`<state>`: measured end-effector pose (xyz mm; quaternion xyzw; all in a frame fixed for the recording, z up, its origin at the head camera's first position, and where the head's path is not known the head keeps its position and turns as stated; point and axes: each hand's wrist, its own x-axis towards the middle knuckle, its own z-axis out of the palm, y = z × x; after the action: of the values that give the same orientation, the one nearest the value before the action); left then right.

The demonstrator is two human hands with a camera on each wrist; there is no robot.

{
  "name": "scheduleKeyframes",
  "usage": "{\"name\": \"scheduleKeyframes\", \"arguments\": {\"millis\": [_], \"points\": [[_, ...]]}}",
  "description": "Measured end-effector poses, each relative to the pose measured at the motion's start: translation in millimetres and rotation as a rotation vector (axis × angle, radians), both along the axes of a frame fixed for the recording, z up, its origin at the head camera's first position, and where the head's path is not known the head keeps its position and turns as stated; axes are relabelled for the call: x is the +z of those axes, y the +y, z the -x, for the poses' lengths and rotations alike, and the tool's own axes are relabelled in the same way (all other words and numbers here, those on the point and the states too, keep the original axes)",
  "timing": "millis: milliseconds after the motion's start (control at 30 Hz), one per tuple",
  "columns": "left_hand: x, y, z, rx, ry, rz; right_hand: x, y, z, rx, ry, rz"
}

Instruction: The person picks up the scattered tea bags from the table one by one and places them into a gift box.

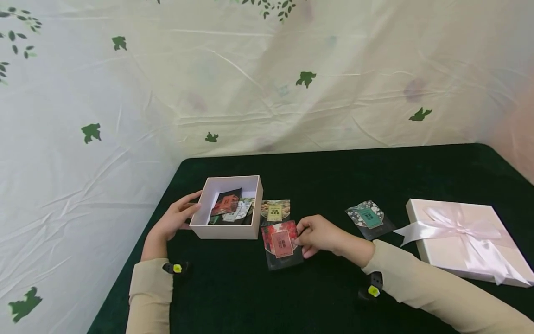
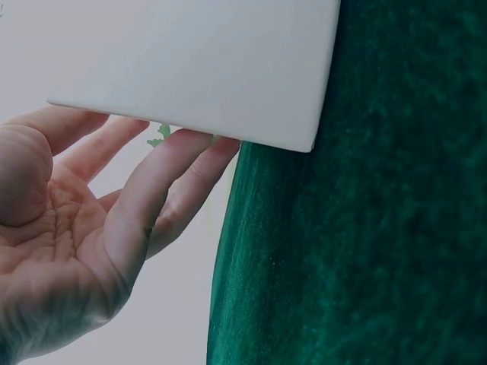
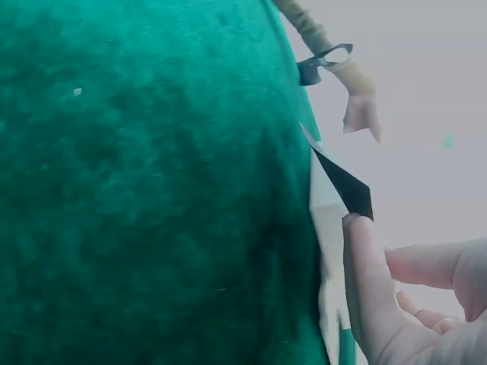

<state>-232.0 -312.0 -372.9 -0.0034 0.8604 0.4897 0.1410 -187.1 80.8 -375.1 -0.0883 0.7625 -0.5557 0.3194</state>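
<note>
An open white box [image 1: 227,228] stands on the dark green table, with several packets [image 1: 228,205] lying inside. My left hand [image 1: 177,218] rests against the box's left wall [image 2: 228,68] with straight fingers [image 2: 163,179]. My right hand [image 1: 317,234] pinches the right edge of a red packet [image 1: 280,241] that lies on the cloth just right of the box. From the right wrist, my fingertips [image 3: 365,281] hold the packet's dark edge [image 3: 346,186].
A yellow-labelled packet [image 1: 275,211] lies behind the red one. A teal-labelled packet [image 1: 369,218] lies further right. A white gift-box lid with a pink ribbon [image 1: 463,236] sits at the table's right. A leaf-printed sheet [image 1: 250,83] hangs behind the table.
</note>
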Motion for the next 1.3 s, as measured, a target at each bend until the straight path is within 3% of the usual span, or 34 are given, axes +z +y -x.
{"name": "scheduleKeyframes", "arguments": {"millis": [367,733,1000,1300], "points": [[-2.1,-1,1.2,0.006,0.003,-0.004,25.9,4,6.2,0.007,0.060,0.095],[-2.2,-1,1.2,0.009,0.002,-0.010,46.0,-8,21.4,-0.047,0.080,0.123],[-1.9,1,1.5,0.011,0.001,-0.013,52.1,-20,31.8,-0.044,0.094,0.144],[-2.3,-1,2.2,0.013,-0.002,-0.006,54.9,-38,50.1,-0.100,0.108,0.157]]}}
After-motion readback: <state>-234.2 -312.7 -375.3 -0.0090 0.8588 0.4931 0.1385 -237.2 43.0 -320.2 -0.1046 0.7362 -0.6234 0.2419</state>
